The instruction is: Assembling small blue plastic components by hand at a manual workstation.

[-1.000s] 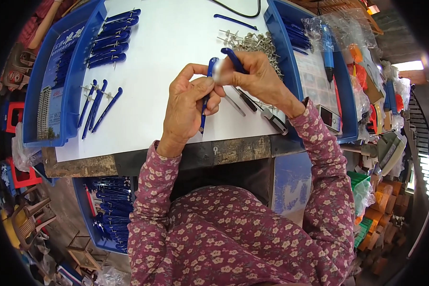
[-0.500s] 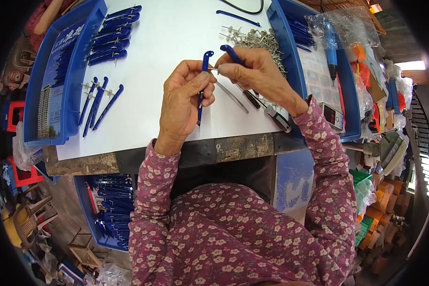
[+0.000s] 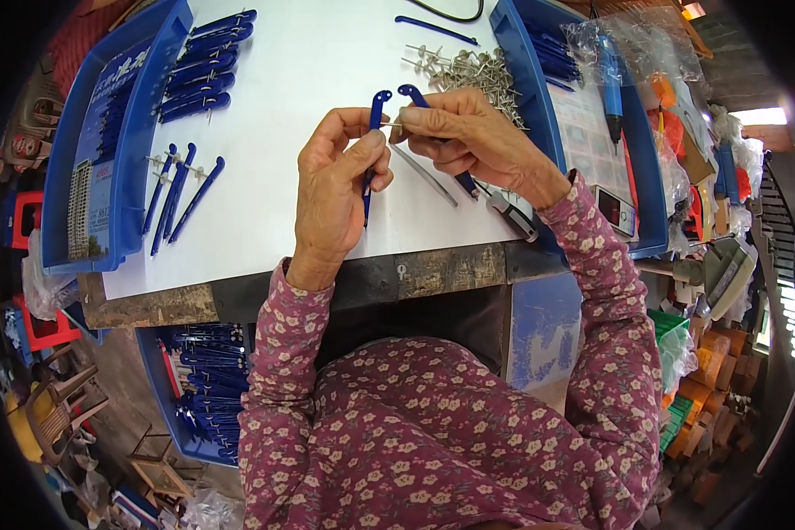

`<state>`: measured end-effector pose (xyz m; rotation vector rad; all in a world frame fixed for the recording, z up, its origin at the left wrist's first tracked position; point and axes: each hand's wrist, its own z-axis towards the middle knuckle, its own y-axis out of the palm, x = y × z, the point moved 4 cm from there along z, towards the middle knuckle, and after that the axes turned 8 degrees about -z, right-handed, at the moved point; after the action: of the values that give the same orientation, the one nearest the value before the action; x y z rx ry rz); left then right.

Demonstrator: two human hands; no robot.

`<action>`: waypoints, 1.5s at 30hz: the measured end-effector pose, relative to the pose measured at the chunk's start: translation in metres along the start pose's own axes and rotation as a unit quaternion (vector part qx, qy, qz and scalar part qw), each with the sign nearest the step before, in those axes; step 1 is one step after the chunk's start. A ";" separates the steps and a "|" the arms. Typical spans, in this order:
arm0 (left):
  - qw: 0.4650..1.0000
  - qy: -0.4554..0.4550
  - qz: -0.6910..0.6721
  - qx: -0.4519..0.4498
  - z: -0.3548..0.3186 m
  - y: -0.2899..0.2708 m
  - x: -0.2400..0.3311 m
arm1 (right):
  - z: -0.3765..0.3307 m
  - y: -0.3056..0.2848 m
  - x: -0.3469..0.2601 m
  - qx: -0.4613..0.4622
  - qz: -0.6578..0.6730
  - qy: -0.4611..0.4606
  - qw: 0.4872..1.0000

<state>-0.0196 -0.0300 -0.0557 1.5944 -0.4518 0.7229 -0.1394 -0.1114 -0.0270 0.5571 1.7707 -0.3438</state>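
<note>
Upright in my left hand [image 3: 337,181] is a slim blue strip [image 3: 377,113] with a rounded, hooked top and small holes. My fingers and thumb pinch it. My right hand [image 3: 486,141] grips a second, similar blue strip [image 3: 412,94], whose lower part passes behind my fingers. A thin metal pin [image 3: 389,124] spans the small gap between the two strips at my fingertips. Close by, under my right hand, lie a narrow metal strip [image 3: 426,175] and a grey-and-black handled tool [image 3: 512,217]. Beyond that hand is a heap of silvery metal pins [image 3: 477,75].
Several blue strips [image 3: 184,194] with pins lie at left, below a stacked row [image 3: 205,75]. Blue trays [image 3: 137,168] [image 3: 539,79] flank the white sheet. A blue electric screwdriver [image 3: 611,84] hangs at right, above a phone [image 3: 615,210]. Below the table, another tray [image 3: 170,389] holds blue strips.
My right hand has shifted slightly left, and its blue strip has tilted and come nearer the left one. The left hand has barely moved.
</note>
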 end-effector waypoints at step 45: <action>0.999 0.014 -0.045 0.011 -0.017 0.012 0.019 | 0.003 -0.004 0.004 -0.060 0.146 -0.030 0.987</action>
<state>-0.0173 -0.0129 -0.0331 1.6140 -0.3499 0.6819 -0.1394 -0.1154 -0.0322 0.7022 1.6121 -0.0490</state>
